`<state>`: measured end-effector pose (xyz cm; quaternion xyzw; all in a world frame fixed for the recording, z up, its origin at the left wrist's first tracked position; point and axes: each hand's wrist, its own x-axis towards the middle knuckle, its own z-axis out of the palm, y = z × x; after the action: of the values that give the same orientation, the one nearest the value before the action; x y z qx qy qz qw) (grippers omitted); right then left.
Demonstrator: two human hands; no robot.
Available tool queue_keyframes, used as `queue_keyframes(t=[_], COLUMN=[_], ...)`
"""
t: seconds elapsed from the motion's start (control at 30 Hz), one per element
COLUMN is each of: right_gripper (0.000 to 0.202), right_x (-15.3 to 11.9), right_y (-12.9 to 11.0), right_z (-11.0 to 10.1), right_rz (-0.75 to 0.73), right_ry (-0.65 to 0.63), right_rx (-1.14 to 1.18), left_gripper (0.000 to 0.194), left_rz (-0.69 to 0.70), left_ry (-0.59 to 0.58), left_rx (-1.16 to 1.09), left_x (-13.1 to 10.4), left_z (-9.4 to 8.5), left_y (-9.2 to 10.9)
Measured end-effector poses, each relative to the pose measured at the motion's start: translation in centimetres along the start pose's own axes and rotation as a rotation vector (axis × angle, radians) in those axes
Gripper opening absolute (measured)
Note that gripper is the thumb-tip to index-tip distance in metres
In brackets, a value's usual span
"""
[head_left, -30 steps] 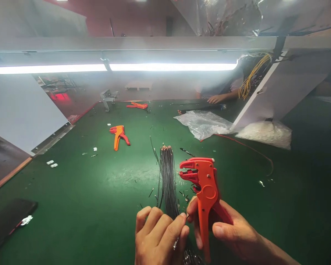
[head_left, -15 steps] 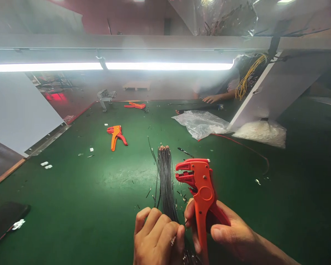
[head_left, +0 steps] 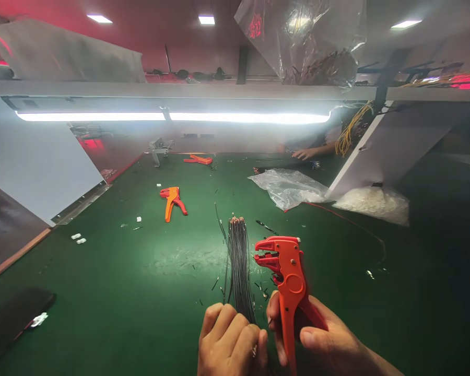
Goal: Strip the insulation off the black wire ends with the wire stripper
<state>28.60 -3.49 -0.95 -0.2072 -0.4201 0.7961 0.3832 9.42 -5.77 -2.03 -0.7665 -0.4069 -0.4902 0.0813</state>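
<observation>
- Wire stripper (head_left: 293,284), orange-red, stands nearly upright in our right hand (head_left: 337,339), its jaws parted and pointing left.
- Our right thumb lies on the near side of the handles and the other fingers curl around them; a dark sliver shows by the fingertips, too small for us to name.
- Bundle of black wires (head_left: 241,266) lies on the green table (head_left: 149,297) straight ahead of us, just left of the stripper, its bare copper ends pointing away.
- Our left hand (head_left: 232,344) covers the near end of the bundle, fingers bent and pressed side by side. We see a small glint by the thumb, but cannot tell what, if anything, it pinches.
- Black scraps (head_left: 262,290) lie scattered beside the bundle.
- Farther off, to the left, we see a second stripper (head_left: 173,202) and, beyond it, an orange tool (head_left: 198,160).
- Beyond the bundle to the right, a clear plastic bag (head_left: 288,188) lies flat near a bag of white pieces (head_left: 372,204); a co-worker's hand (head_left: 304,154) rests at the far edge.
</observation>
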Motion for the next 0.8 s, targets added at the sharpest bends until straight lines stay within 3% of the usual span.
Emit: queue_keyframes(t=[0.8], right_gripper=[0.041], right_x=[0.22], right_y=[0.32], right_z=[0.39], right_rz=[-0.004], right_ry=[-0.018], right_rx=[0.03], left_gripper=[0.022], left_rz=[0.061], left_ry=[-0.024], left_rx=[0.077], left_x=[0.3], left_z=[-0.33], left_y=[0.25])
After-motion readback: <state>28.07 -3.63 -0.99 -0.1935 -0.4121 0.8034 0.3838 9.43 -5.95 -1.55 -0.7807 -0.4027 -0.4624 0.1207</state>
